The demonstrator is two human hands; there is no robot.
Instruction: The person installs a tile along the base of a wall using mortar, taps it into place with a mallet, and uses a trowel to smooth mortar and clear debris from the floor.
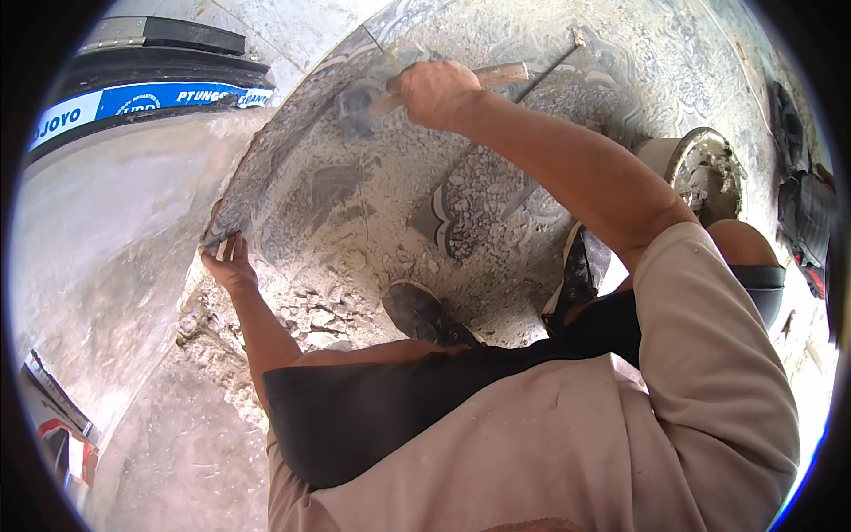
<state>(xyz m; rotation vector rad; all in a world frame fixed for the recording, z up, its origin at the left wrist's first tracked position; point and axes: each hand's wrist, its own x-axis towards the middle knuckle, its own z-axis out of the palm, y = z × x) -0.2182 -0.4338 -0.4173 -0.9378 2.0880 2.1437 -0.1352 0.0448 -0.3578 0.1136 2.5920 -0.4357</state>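
Currently, right fingers: curled into a full fist around a wooden-handled tool [503,74]; no gap shows between fingers and palm.
Right hand [439,93]: at the far side, above the dusty patterned tiles [337,186]; the firm wrap presumably keeps the handle from turning.
Tool head: beyond the fist to the left, blurred; its kind cannot be told.
Left fingers: part-bent, tips at the near left corner of the edge tile [238,206]; whether they pinch it or only rest against it cannot be told.
Left hand [232,266]: low and left, well apart from the right, probably placed to steady or feel that corner.
Edge tile: along the left border of the tiled area, running from the left fingertips toward the far side.
Dark bar [550,71]: lying on the far surface, right of the tool handle.
Rubble [324,315]: loose between the left hand and the left shoe [421,312].
Footing: left shoe and right shoe [581,275] set apart, likely for balance while leaning.
Bucket [658,157]: tipped at the right, pale residue inside, apparently within the right arm's reach.
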